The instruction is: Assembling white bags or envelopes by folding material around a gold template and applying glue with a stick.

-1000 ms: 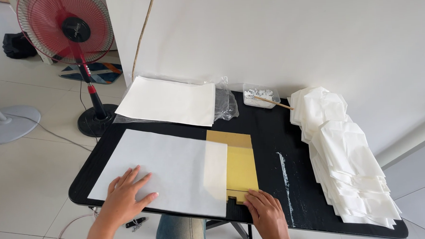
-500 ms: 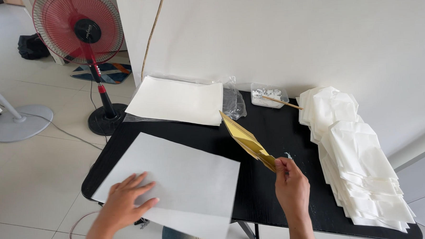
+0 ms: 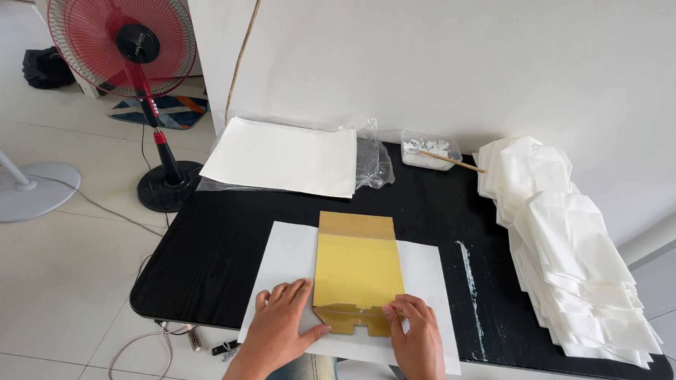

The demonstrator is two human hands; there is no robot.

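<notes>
black wood-grain table (image 3: 226,248) fills the lower middle of the view, its front edge rounded, a white smear (image 3: 470,283) running down its right part. on it lies a white sheet (image 3: 425,273), and on the sheet's middle — upright from the person's side — a gold card template (image 3: 357,269) with a duller band along its far edge and notched tabs at its near edge. the left hand (image 3: 279,329) lies flat and spread on the sheet, thumb against the card's near left corner, gripping nothing. the right hand (image 3: 414,335) presses bent fingers on the card's near right tabs, not closed around it.

behind, a stack of white paper (image 3: 283,156) rests on clear plastic wrap (image 3: 373,162), near a small clear tub of white paste (image 3: 427,149) with a wooden stick (image 3: 452,162) leaning out. a long heap of folded white paper pieces (image 3: 568,248) lines the table's right side. pale wall behind; pale floor tiles to the left, with a red standing fan (image 3: 123,43) on a black base, a grey round stand base (image 3: 23,192) and a loose cable (image 3: 137,366) — all well apart from the hands.
</notes>
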